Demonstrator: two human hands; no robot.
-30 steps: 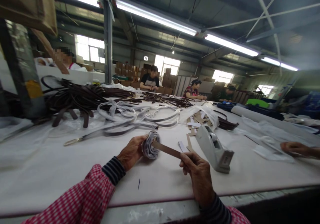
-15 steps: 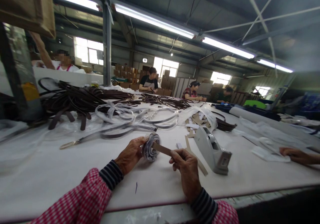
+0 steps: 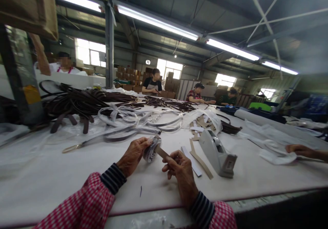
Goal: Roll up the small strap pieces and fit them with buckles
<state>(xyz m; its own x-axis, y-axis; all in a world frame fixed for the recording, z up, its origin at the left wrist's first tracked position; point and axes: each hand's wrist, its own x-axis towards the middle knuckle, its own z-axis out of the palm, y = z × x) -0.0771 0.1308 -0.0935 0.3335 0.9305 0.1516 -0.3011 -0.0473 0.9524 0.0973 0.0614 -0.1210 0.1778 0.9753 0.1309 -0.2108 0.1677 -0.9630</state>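
Observation:
My left hand [image 3: 133,156] is closed on a small roll [image 3: 149,154], which looks like a coiled belt in clear plastic. A tan card strip [image 3: 161,152] runs from the roll to my right hand [image 3: 181,172], pinched between thumb and fingers. The strip's far end lies against the roll; whether it goes around or into it I cannot tell. Right of my right hand, a white strip [image 3: 192,162] and a tan strip [image 3: 202,160] lie on the white table [image 3: 84,184]. Beside them stands a grey tape dispenser [image 3: 217,155].
Plastic-wrapped belts [image 3: 120,137] and a heap of dark brown straps [image 3: 74,99] cover the table's far left. Behind the dispenser sits a plastic bag of card pieces [image 3: 203,121]. At right, a co-worker's hand [image 3: 302,150] touches clear plastic. Other people work farther back.
My right hand has moved left and slightly down, nearer the roll, still pinching the strip. The roll has tilted in my left hand. The white strip on the table is now more exposed.

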